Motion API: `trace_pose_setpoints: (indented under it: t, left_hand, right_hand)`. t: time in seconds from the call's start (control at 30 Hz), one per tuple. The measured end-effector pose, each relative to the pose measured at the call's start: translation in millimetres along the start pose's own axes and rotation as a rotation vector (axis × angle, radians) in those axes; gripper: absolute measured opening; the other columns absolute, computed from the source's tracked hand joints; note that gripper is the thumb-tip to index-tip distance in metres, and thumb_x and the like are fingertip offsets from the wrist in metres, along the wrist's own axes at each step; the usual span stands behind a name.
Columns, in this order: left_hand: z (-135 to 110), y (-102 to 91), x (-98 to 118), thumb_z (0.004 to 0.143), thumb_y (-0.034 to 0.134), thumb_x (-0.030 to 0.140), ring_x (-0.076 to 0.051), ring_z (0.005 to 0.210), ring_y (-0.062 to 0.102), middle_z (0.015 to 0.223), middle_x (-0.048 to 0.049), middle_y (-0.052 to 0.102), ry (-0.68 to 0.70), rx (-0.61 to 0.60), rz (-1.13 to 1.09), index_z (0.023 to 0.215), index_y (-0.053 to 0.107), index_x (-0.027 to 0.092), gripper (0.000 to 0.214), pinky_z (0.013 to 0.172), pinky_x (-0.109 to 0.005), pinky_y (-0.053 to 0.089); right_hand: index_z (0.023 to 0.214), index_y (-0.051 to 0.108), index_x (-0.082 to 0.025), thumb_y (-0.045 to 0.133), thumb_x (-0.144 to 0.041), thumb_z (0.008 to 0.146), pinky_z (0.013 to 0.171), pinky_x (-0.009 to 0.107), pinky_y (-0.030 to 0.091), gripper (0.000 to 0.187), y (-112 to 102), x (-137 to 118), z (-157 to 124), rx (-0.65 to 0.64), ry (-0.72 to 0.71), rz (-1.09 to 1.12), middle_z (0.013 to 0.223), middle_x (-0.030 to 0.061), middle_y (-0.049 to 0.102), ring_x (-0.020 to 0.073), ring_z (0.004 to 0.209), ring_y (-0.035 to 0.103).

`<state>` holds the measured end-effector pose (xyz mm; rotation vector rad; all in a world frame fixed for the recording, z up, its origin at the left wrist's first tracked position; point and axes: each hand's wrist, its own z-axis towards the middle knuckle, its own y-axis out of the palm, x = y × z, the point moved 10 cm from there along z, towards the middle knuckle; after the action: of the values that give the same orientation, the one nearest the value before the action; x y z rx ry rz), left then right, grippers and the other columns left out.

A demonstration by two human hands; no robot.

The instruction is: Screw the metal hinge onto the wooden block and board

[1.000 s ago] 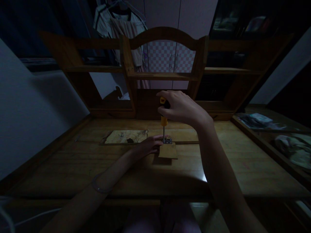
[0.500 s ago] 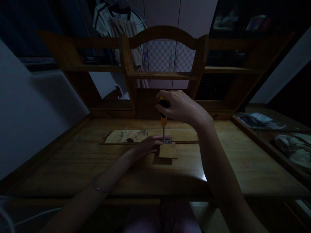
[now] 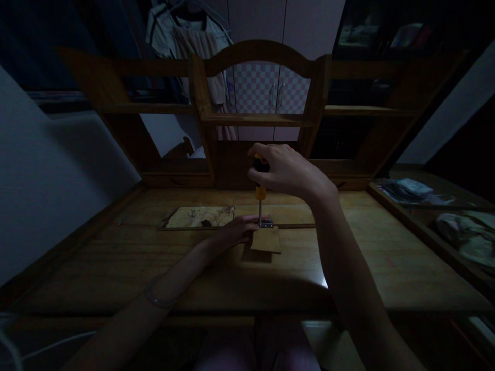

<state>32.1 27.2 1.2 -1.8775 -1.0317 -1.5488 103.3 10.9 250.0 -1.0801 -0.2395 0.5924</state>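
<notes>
My right hand (image 3: 290, 170) is wrapped round the yellow and black handle of a screwdriver (image 3: 260, 192), held upright. Its shaft runs down to a small metal hinge (image 3: 266, 223), where the tip meets the hinge's left part. The hinge lies at the far edge of a small wooden board (image 3: 266, 240), whose near end sits slightly above the desk. My left hand (image 3: 235, 230) is closed at the left side of this board, its fingers reaching along the hinge. Behind them lies a long thin wooden strip (image 3: 286, 214), partly covered by my fingers and right arm.
A rough-edged, stained piece of wood (image 3: 199, 216) lies left of the hinge on the wooden desk (image 3: 154, 268). A shelf unit (image 3: 259, 121) rises at the back. Plastic bags (image 3: 413, 190) and cloth (image 3: 467, 234) lie on the right. A small object (image 3: 122, 220) rests at left.
Very little differs. The whole view has shifted slightly; both hands, the screwdriver and the hinge keep almost the same places.
</notes>
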Motion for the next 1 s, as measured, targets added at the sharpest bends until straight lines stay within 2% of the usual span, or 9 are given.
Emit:
trace_pose_setpoints:
  t: [0.13,0.27,0.43,0.6,1.0]
  left_hand:
    - [0,1.1,0,0.085,0.069,0.026,-0.027,0.13,0.06,0.14,-0.0092,0.066,-0.035,0.014,-0.02,0.137,0.065,0.025,0.052,0.108,-0.038,0.047]
    - [5,-0.2,-7,0.085,0.07,0.027,-0.028,0.13,0.061,0.139,-0.0099,0.066,-0.048,-0.017,-0.029,0.14,0.063,0.026,0.056,0.108,-0.037,0.049]
    - [1,1.7,-1,0.088,0.069,0.03,-0.027,0.132,0.059,0.145,-0.0099,0.063,0.021,-0.056,-0.016,0.14,0.063,0.025,0.052,0.107,-0.036,0.049]
    - [-3,4.1,3,0.085,0.071,0.026,-0.026,0.126,0.063,0.138,-0.0104,0.067,0.008,-0.037,-0.03,0.137,0.066,0.024,0.052,0.103,-0.035,0.051]
    - [9,-2.6,-11,0.086,0.071,0.027,-0.025,0.123,0.066,0.134,-0.0106,0.069,-0.008,-0.058,-0.045,0.141,0.062,0.023,0.056,0.099,-0.033,0.054]
  right_hand:
    - [0.128,0.065,-0.016,0.056,-0.029,0.091,0.087,0.037,0.045,0.04,0,-4,0,-0.015,-0.026,0.017,0.108,0.0126,0.073,0.0275,0.098,0.066]
    - [0.128,0.064,-0.017,0.054,-0.034,0.095,0.085,0.036,0.045,0.038,1,0,0,-0.015,0.003,0.006,0.103,0.0116,0.073,0.0263,0.094,0.066]
    - [0.132,0.063,-0.015,0.053,-0.038,0.095,0.089,0.04,0.046,0.045,2,3,0,-0.013,0.039,-0.031,0.113,0.0158,0.073,0.031,0.103,0.066]
    - [0.133,0.062,-0.014,0.054,-0.035,0.092,0.094,0.04,0.046,0.047,1,2,0,-0.007,0.032,-0.019,0.121,0.0172,0.071,0.0321,0.111,0.065]
    - [0.134,0.062,-0.015,0.054,-0.035,0.091,0.091,0.039,0.046,0.048,1,4,-1,-0.018,0.032,-0.003,0.116,0.0169,0.072,0.0307,0.106,0.066]
